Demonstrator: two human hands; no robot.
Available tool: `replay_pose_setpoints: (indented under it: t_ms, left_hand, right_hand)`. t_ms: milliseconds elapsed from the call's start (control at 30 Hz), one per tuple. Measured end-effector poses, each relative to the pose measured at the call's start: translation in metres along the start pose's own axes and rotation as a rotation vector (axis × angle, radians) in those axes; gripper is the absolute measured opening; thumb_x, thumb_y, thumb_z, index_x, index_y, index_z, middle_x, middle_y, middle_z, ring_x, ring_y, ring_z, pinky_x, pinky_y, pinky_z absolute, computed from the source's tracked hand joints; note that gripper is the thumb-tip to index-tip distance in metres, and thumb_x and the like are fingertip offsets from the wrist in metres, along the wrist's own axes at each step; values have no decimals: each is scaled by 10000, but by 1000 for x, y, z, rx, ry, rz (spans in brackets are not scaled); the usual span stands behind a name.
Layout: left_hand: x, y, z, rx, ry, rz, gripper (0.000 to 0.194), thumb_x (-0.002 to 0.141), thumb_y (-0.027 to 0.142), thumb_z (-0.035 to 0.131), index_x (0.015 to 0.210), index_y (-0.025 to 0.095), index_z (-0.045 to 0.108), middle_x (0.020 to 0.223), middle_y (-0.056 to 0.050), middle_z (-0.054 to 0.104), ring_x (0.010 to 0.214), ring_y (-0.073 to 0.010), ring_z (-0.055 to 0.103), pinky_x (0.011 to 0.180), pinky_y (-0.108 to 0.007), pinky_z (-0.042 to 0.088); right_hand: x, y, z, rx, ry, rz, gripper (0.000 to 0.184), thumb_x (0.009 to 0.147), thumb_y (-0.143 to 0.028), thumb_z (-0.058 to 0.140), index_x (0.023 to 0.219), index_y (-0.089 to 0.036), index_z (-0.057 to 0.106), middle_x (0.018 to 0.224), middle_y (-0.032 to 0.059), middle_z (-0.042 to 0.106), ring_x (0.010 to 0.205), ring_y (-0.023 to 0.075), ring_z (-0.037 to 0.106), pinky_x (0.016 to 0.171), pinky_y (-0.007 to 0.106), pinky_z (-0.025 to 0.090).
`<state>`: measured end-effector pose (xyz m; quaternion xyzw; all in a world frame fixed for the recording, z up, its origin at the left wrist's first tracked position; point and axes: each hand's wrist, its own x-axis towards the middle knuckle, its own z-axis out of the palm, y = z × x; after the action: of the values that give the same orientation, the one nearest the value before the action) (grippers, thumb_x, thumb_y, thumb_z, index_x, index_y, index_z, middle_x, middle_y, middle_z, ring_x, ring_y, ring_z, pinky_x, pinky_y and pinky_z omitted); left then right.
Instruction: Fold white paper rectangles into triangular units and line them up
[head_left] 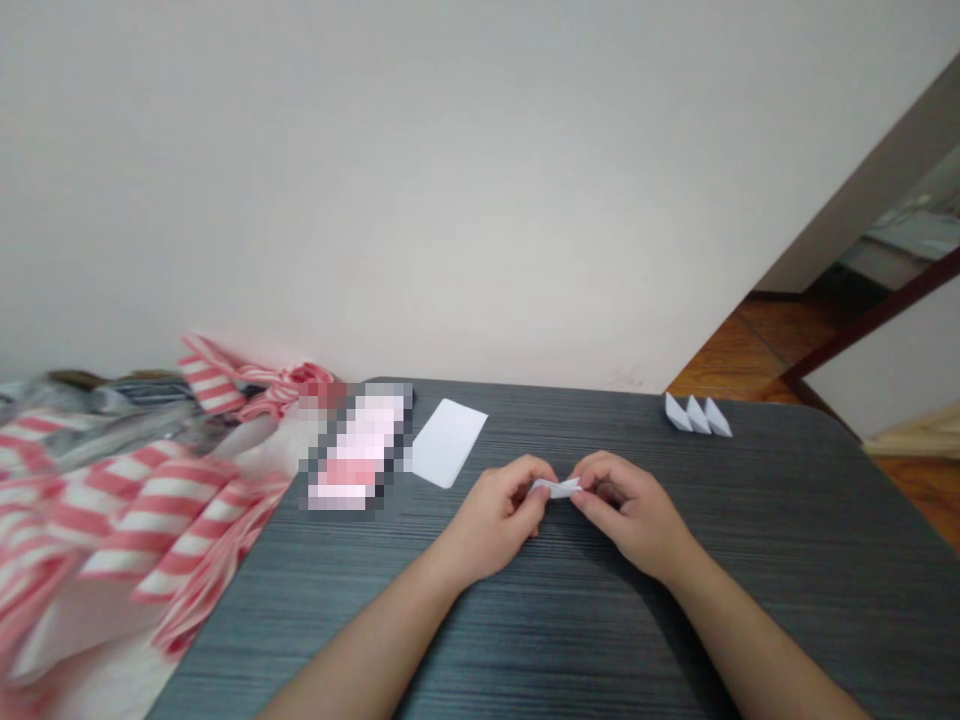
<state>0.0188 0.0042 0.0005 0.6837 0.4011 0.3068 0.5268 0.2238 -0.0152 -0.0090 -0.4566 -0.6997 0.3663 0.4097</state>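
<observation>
A small folded piece of white paper (556, 489) is pinched at both ends, just above the dark table. My left hand (504, 508) grips its left end between thumb and fingers. On the other end, my right hand (628, 508) closes its thumb and fingertips. The fingers cover part of the folds. Flat on the table, up and left of my left hand, lies a stack or sheet of white paper (448, 443). Several pointed white folded paper pieces (698, 416) stand in a row near the far right edge.
The dark wood-grain table (810, 560) runs up to a pale wall (480, 200). A pixelated, blurred-out object (360, 445) lies at its left side. Red-and-white striped cloth (150, 510) is heaped beyond the left edge. A tiled floor (739, 345) shows at the right.
</observation>
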Motion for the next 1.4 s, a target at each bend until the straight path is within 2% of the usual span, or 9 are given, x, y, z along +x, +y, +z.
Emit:
replay_pose_setpoints:
  t_ms: [100, 200, 333, 467, 633, 733, 967, 1233, 1400]
  left_hand:
    - [0, 0, 0, 6, 5, 1, 173, 947, 289, 481, 943, 180, 615, 575, 43, 549, 494, -93, 519, 500, -185, 382]
    - [-1, 0, 0, 7, -1, 3, 180, 951, 287, 473, 946, 178, 615, 590, 37, 557, 508, -96, 523, 513, -190, 392]
    - [-1, -2, 0, 22, -9, 2, 171, 933, 289, 509, 953, 176, 635, 626, 19, 592, 537, -108, 535, 518, -198, 395]
    - [1, -4, 0, 66, -9, 21, 153, 891, 269, 579, 951, 174, 682, 747, -23, 663, 618, -129, 580, 554, -209, 427]
    - [2, -4, -1, 96, 3, 59, 169, 882, 263, 591, 929, 169, 723, 891, -67, 702, 681, -145, 612, 573, -214, 457]
    - [2, -4, 0, 124, 14, 57, 165, 883, 264, 591, 887, 161, 720, 885, -62, 707, 673, -137, 608, 578, -210, 458]
    - [2, -4, 0, 209, 13, 40, 174, 902, 274, 572, 931, 174, 712, 796, -21, 702, 625, -114, 585, 562, -192, 432]
    - [2, -3, -1, 216, 16, 66, 211, 928, 283, 552, 908, 175, 733, 763, -15, 694, 659, -123, 615, 615, -204, 445]
    - [1, -4, -1, 192, 14, 73, 214, 933, 281, 550, 969, 191, 740, 850, -24, 734, 729, -140, 633, 662, -218, 456]
  right_hand:
    - [2, -3, -1, -42, -22, -35, 6, 880, -205, 626, 878, -204, 632, 921, 52, 651, 657, 131, 568, 544, 229, 460]
    - [3, -5, -3, -108, -39, -65, 50, 893, -199, 615, 901, -205, 664, 915, 51, 656, 624, 122, 554, 538, 230, 451]
    - [4, -5, -3, -177, -20, -98, 78, 902, -186, 604, 879, -209, 675, 872, 49, 663, 691, 152, 597, 598, 256, 466]
    - [4, -6, -3, -202, -2, -131, 94, 901, -166, 600, 867, -210, 675, 865, 51, 669, 730, 167, 622, 644, 273, 480]
    - [4, -5, -2, -197, 19, -169, 93, 893, -145, 615, 858, -205, 677, 875, 55, 676, 763, 166, 637, 679, 273, 490]
    - [4, -6, -1, -196, 23, -187, 101, 893, -139, 616, 846, -204, 677, 874, 55, 678, 777, 166, 643, 694, 271, 496]
    - [4, -5, -1, -189, 37, -218, 110, 894, -117, 616, 854, -196, 682, 894, 59, 676, 814, 162, 650, 738, 266, 499]
    - [4, -5, -2, -190, 2, -183, 101, 905, -131, 607, 867, -195, 675, 894, 51, 667, 779, 150, 623, 679, 248, 482]
    - [4, -6, -1, -188, 13, -171, 106, 915, -130, 583, 869, -196, 653, 877, 46, 655, 794, 162, 629, 721, 272, 482]
